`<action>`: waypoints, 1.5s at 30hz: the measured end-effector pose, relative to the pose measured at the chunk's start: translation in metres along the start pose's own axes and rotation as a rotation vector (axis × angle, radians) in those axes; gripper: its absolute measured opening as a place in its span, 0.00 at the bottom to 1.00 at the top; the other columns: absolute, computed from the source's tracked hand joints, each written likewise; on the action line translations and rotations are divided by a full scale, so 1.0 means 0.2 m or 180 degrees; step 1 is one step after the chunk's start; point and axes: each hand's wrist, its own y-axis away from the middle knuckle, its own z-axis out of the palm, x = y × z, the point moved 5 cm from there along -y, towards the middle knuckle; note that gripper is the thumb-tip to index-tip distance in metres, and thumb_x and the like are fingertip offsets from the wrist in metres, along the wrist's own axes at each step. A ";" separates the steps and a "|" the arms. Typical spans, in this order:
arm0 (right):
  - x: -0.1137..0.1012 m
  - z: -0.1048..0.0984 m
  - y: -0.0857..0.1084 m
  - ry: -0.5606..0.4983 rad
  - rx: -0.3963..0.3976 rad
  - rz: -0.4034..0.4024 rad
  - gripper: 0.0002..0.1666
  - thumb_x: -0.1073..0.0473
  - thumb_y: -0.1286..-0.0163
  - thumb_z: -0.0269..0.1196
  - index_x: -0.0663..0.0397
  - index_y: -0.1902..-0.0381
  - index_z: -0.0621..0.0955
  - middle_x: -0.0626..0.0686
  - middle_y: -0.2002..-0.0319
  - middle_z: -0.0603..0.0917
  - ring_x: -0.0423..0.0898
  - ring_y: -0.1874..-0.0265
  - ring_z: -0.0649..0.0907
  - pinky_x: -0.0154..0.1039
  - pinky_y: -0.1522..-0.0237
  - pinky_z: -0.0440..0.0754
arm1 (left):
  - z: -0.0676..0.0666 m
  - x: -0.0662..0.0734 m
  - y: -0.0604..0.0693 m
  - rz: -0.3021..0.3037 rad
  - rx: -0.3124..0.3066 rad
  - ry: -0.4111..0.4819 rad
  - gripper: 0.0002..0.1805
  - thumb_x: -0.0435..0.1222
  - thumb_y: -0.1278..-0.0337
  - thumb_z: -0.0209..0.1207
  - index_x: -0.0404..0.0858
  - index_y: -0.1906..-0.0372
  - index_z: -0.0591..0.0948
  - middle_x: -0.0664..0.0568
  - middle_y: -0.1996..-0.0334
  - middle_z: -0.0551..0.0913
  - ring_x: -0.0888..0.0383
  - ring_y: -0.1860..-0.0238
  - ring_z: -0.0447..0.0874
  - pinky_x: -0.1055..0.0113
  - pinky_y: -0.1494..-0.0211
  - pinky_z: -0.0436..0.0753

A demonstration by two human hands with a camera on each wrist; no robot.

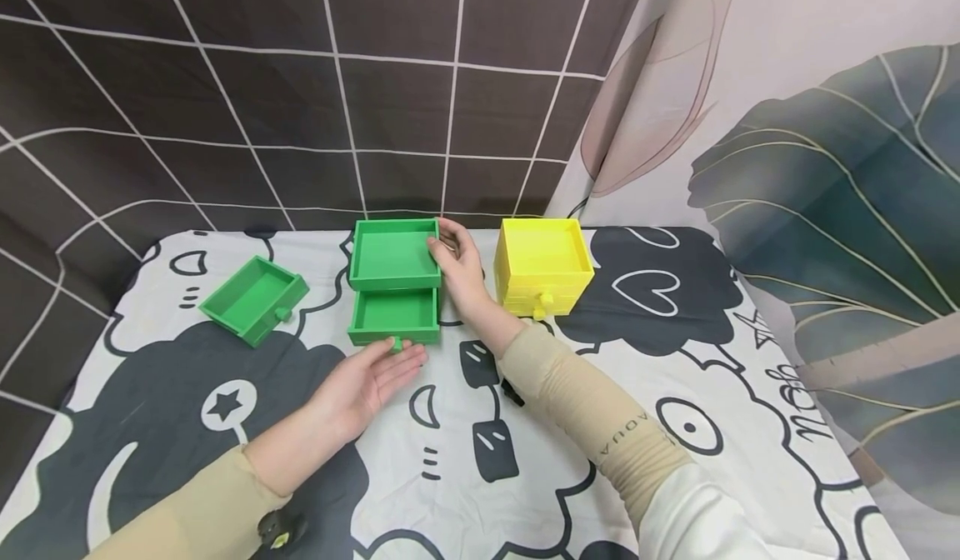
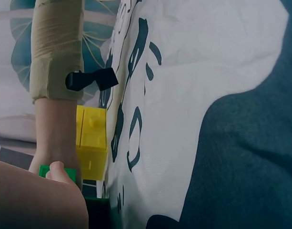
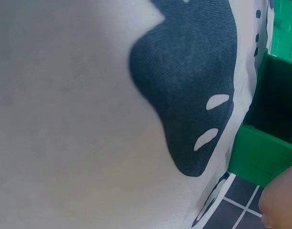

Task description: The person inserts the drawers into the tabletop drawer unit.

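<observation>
Apparently you are fitting a green drawer [image 1: 371,337], partly out at the front of the green box [image 1: 395,282]. Your left hand [image 1: 352,393] pinches its knob [image 1: 397,344] between thumb and forefinger, other fingers straight; your right hand [image 1: 462,268] grips the box's right side. Next probably calls for a level push while bracing. The head view shows a yellow box [image 1: 543,256]; the right wrist view does not.

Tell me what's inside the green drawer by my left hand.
Nothing shows in the visible part of the green drawer, just its bare inside. Anything farther back is covered by the green box, so that can't be seen.
</observation>
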 end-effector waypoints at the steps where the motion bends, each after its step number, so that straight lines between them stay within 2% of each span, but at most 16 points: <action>1: 0.00 0.00 0.00 -0.0002 0.0006 -0.0005 0.28 0.65 0.21 0.55 0.67 0.27 0.70 0.66 0.29 0.75 0.60 0.29 0.76 0.49 0.22 0.75 | 0.00 0.00 -0.01 0.0000 0.0002 0.0025 0.15 0.36 0.15 0.46 0.31 0.38 0.70 0.53 0.55 0.90 0.64 0.53 0.93 0.70 0.36 0.88; 6: -0.01 0.01 0.00 -0.0053 -0.0006 -0.0029 0.28 0.66 0.22 0.55 0.68 0.27 0.70 0.68 0.30 0.75 0.61 0.30 0.76 0.49 0.23 0.76 | 0.00 0.02 -0.04 0.0007 0.0044 0.0146 0.13 0.37 0.15 0.45 0.33 0.41 0.71 0.53 0.56 0.90 0.64 0.53 0.93 0.71 0.35 0.87; 10: -0.01 0.01 0.00 -0.0091 -0.0019 0.0024 0.28 0.65 0.22 0.56 0.67 0.27 0.70 0.67 0.30 0.75 0.60 0.29 0.76 0.48 0.23 0.76 | 0.01 0.04 -0.07 0.0003 0.0051 0.0152 0.13 0.38 0.14 0.44 0.33 0.40 0.70 0.54 0.56 0.90 0.65 0.54 0.92 0.72 0.35 0.87; 16: 0.00 0.00 0.01 -0.0111 -0.0008 0.0077 0.28 0.65 0.21 0.56 0.65 0.27 0.71 0.65 0.30 0.75 0.58 0.29 0.76 0.49 0.24 0.77 | 0.05 0.07 -0.13 -0.0029 0.0095 0.0275 0.15 0.40 0.13 0.43 0.35 0.37 0.68 0.54 0.53 0.87 0.65 0.53 0.92 0.70 0.26 0.80; 23: 0.01 0.00 0.01 -0.0103 0.0000 0.0068 0.28 0.65 0.22 0.57 0.66 0.27 0.71 0.66 0.30 0.75 0.59 0.29 0.76 0.49 0.23 0.77 | 0.06 0.11 -0.20 0.0033 0.0202 0.0476 0.13 0.41 0.12 0.40 0.37 0.41 0.68 0.55 0.59 0.88 0.65 0.56 0.92 0.71 0.23 0.76; 28: 0.01 0.00 0.01 -0.0117 -0.0002 0.0074 0.28 0.65 0.22 0.57 0.66 0.27 0.71 0.65 0.30 0.75 0.58 0.29 0.76 0.48 0.23 0.77 | 0.05 0.12 -0.22 -0.0002 0.0241 0.0572 0.13 0.41 0.12 0.41 0.37 0.42 0.69 0.55 0.60 0.89 0.64 0.57 0.92 0.70 0.22 0.75; 32: 0.01 0.00 0.00 -0.0136 0.0027 0.0058 0.28 0.65 0.22 0.57 0.66 0.27 0.71 0.65 0.30 0.75 0.58 0.29 0.76 0.46 0.24 0.78 | 0.05 0.11 -0.23 0.0003 0.0224 0.0530 0.14 0.42 0.13 0.43 0.38 0.40 0.70 0.55 0.57 0.89 0.65 0.56 0.92 0.71 0.24 0.77; 36: 0.01 0.00 0.00 -0.0166 0.0033 0.0060 0.28 0.66 0.22 0.57 0.66 0.27 0.71 0.65 0.30 0.75 0.58 0.30 0.76 0.46 0.24 0.77 | 0.04 0.10 -0.21 0.0033 0.0233 0.0402 0.16 0.44 0.13 0.44 0.38 0.38 0.70 0.51 0.44 0.85 0.65 0.52 0.91 0.72 0.24 0.78; 39: 0.01 0.00 0.00 -0.0179 0.0041 0.0063 0.28 0.66 0.22 0.57 0.66 0.27 0.71 0.65 0.30 0.75 0.58 0.30 0.76 0.47 0.24 0.77 | 0.04 0.09 -0.18 0.0047 0.0224 0.0332 0.21 0.44 0.12 0.43 0.37 0.30 0.67 0.43 0.26 0.74 0.58 0.34 0.85 0.71 0.22 0.75; 41: 0.01 0.00 0.00 -0.0185 0.0045 0.0061 0.28 0.66 0.22 0.57 0.66 0.27 0.71 0.66 0.30 0.75 0.59 0.30 0.76 0.47 0.23 0.76 | 0.03 0.08 -0.17 0.0041 0.0203 0.0318 0.26 0.44 0.12 0.42 0.36 0.23 0.62 0.40 0.18 0.63 0.53 0.22 0.74 0.71 0.20 0.74; 43: 0.01 0.00 0.00 -0.0201 0.0057 0.0067 0.28 0.66 0.22 0.57 0.67 0.27 0.71 0.66 0.30 0.75 0.59 0.30 0.76 0.47 0.23 0.76 | 0.01 0.07 -0.16 0.0025 0.0198 0.0300 0.30 0.44 0.12 0.40 0.34 0.18 0.55 0.40 0.15 0.56 0.51 0.16 0.62 0.71 0.20 0.72; 44: 0.01 0.00 0.00 -0.0213 0.0064 0.0071 0.28 0.66 0.22 0.57 0.67 0.27 0.71 0.66 0.30 0.75 0.59 0.30 0.76 0.47 0.23 0.76 | 0.00 0.06 -0.15 0.0013 0.0194 0.0294 0.31 0.43 0.11 0.39 0.34 0.16 0.52 0.40 0.15 0.55 0.51 0.16 0.62 0.71 0.19 0.72; 45: 0.01 0.00 0.00 -0.0219 0.0074 0.0081 0.28 0.66 0.22 0.57 0.67 0.28 0.71 0.66 0.30 0.75 0.58 0.30 0.76 0.46 0.23 0.76 | -0.02 0.06 -0.15 0.0001 0.0204 0.0261 0.32 0.43 0.11 0.38 0.34 0.16 0.50 0.40 0.15 0.56 0.52 0.18 0.66 0.72 0.20 0.72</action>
